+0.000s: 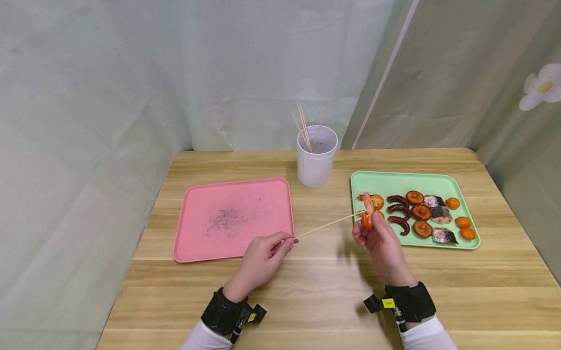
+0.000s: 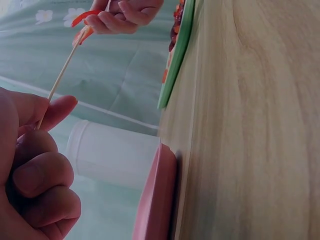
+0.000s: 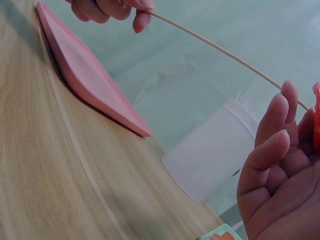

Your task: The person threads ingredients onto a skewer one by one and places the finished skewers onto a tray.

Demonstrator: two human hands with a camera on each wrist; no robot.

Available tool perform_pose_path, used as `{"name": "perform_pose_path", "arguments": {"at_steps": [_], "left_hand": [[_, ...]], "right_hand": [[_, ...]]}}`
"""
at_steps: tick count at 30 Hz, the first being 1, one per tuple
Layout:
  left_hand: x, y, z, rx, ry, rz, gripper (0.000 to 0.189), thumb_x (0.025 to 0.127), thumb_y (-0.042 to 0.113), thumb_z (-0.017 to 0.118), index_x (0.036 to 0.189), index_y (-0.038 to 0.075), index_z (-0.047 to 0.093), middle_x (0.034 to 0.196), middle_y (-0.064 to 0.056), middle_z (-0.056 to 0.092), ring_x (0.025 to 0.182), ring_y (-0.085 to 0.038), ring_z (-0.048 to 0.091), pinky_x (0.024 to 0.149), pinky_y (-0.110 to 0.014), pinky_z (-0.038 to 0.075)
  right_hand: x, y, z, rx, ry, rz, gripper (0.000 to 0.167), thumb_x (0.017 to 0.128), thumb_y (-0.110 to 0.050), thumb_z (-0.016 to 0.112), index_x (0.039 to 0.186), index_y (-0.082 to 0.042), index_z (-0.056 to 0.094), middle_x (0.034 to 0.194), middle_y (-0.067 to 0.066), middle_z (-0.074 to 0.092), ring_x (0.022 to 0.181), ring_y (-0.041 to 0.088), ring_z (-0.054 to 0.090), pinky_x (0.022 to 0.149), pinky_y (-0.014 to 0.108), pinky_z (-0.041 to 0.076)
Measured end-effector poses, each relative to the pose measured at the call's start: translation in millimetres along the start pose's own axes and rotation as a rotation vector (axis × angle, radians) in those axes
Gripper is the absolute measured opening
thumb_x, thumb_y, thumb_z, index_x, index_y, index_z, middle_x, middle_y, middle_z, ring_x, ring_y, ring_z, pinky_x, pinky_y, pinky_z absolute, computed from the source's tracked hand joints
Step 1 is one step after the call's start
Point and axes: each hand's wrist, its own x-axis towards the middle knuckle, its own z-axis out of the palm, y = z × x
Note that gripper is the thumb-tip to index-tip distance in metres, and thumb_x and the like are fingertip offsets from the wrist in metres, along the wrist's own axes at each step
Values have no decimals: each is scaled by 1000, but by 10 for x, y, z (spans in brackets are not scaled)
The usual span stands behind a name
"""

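Between thumb and fingers my left hand (image 1: 267, 258) pinches the near end of a thin wooden skewer (image 1: 328, 224), its other fingers curled in the left wrist view. Over the near-left edge of the green tray, my right hand (image 1: 382, 246) holds an orange-and-white shrimp (image 1: 367, 206). The skewer's far tip meets the shrimp; how deep it goes in, I cannot tell. Only a red edge of the shrimp (image 3: 317, 120) shows in the right wrist view. More shrimp (image 1: 378, 201) lie behind on the green tray (image 1: 379, 178), partly hidden by the right hand.
Octopus tentacles (image 1: 397, 208), mushroom caps (image 1: 421, 212), fish pieces (image 1: 441, 214) and small orange balls (image 1: 463, 222) lie in columns on the green tray. At the left is a pink tray (image 1: 234, 198) with dark smudges. A white bucket (image 1: 315, 168) holding several skewers (image 1: 304, 124) stands at the back.
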Motion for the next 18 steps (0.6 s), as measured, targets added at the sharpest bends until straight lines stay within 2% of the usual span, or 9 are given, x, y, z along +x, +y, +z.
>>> {"name": "perform_pose_path", "arguments": {"at_steps": [7, 12, 18], "left_hand": [[0, -1, -10, -9, -1, -4, 19, 110, 21, 64, 117, 13, 80, 103, -2, 81, 70, -3, 59, 72, -31, 54], [-2, -7, -15, -9, -7, -2, 19, 110, 21, 64, 117, 12, 80, 100, -4, 80, 69, -3, 57, 71, -30, 53], [-2, -21, -5, -1, -4, -10, 19, 110, 21, 64, 117, 13, 80, 104, 1, 81, 76, -3, 64, 76, -33, 57]], "right_hand": [[-4, 0, -6, -30, 2, -6, 31, 119, -38, 31, 110, -21, 55, 91, -3, 68, 82, 10, 62, 73, 24, 45], [5, 1, -5, -52, 1, -5, 37, 119, -37, 31, 104, -19, 59, 91, -2, 67, 81, 10, 62, 73, 25, 46], [5, 13, -10, -85, 31, -7, 35, 119, -39, 35, 105, -18, 60, 90, -2, 67, 81, 10, 62, 72, 25, 46]]}}
